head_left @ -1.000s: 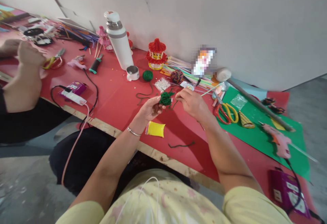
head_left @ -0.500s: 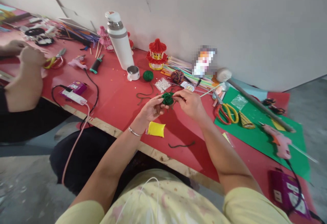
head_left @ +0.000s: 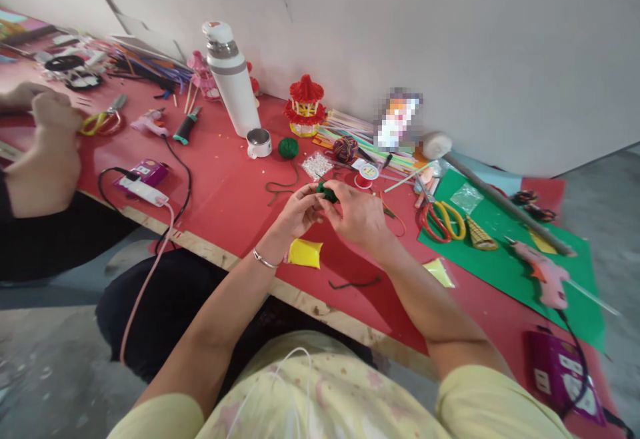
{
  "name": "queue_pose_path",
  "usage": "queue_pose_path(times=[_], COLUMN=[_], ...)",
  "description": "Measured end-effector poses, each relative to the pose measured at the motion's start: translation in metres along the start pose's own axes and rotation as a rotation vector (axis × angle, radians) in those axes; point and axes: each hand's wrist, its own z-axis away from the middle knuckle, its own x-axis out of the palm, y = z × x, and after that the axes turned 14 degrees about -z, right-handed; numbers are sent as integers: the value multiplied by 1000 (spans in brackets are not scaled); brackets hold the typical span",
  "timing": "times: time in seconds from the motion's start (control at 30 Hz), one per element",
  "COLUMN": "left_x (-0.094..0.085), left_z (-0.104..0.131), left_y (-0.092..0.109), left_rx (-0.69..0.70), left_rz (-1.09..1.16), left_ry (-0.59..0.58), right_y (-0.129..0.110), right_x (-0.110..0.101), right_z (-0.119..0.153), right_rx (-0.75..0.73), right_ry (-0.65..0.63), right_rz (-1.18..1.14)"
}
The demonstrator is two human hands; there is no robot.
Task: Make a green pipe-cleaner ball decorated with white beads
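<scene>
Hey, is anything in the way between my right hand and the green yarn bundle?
Nothing visible: your right hand is right at the green yarn bundle, which your left hand holds. The bag of beads lies beyond them.

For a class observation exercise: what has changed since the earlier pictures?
The right hand has moved left onto the green yarn bundle, partly covering it; more of the red spool and the pale yellow packet now shows. The left hand still holds the bundle; the white flask stayed put.

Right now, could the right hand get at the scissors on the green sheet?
Probably yes: the scissors' handles lie uncovered, though the right hand would first have to release the green yarn piece.
</scene>
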Motion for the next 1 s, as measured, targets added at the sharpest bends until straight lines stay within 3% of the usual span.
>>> queue_pose_path(times=[0.13,0.3,0.47,0.63,0.77,0.9,1.0], left_x=[1,7,14,15,16,16,15], left_z=[1,3,2,0,3,5,6], left_y=[-1,-3,-1,1,2,3,4], left_rx=[17,99,196,174,153,168,186], left_rz=[37,-56,-138,-149,-150,-168,-177], left_ry=[12,6,105,150,99,75,26], right_y=[0,5,-7,-21,-17,-15,-16], right_x=[3,4,6,3,3,15,20], right_z=[1,6,14,17,16,20,22], right_rx=[-101,-346,-554,-488,-370,-371,-372], right_ry=[63,119,-77,-145,-113,-192,-165], right_rz=[106,105,46,-48,-14,-138,-229])
